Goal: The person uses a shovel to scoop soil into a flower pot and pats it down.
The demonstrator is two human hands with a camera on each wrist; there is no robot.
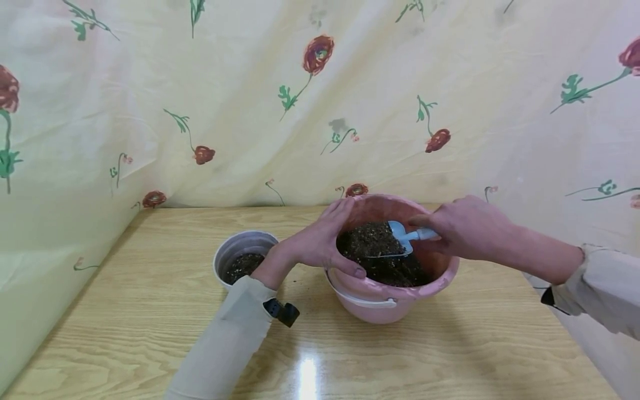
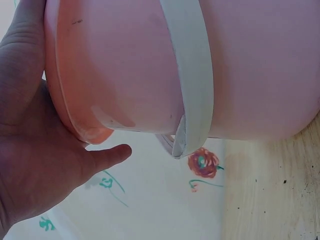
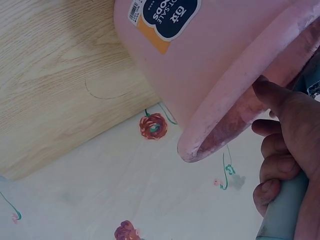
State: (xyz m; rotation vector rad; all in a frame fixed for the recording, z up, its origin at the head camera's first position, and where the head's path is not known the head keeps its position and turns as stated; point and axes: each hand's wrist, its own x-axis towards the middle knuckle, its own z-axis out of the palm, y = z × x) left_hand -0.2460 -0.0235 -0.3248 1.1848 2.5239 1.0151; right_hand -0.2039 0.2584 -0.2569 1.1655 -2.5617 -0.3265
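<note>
A pink bucket (image 1: pixel 375 311) with dark soil (image 1: pixel 372 239) inside stands on the table, its mouth turned toward me. My left hand (image 1: pixel 320 239) rests spread against the bucket's left rim, thumb along the front, other fingers toward the back. One straight finger sticks out beyond the rim in the left wrist view. My right hand (image 1: pixel 467 228) grips the handle of a light blue hand trowel (image 1: pixel 398 230) at the bucket's right side. Soil is heaped on the trowel's blade, inside the bucket. The right wrist view shows fingers (image 3: pixel 285 165) curled round the handle.
A white pot (image 1: pixel 225 253) with some soil at its bottom stands left of the bucket, partly behind my left forearm. The wooden table (image 1: pixel 125 311) has a few soil crumbs. A flowered cloth (image 1: pixel 240 100) hangs behind and at both sides. The bucket's white handle (image 1: pixel 362 301) hangs down in front.
</note>
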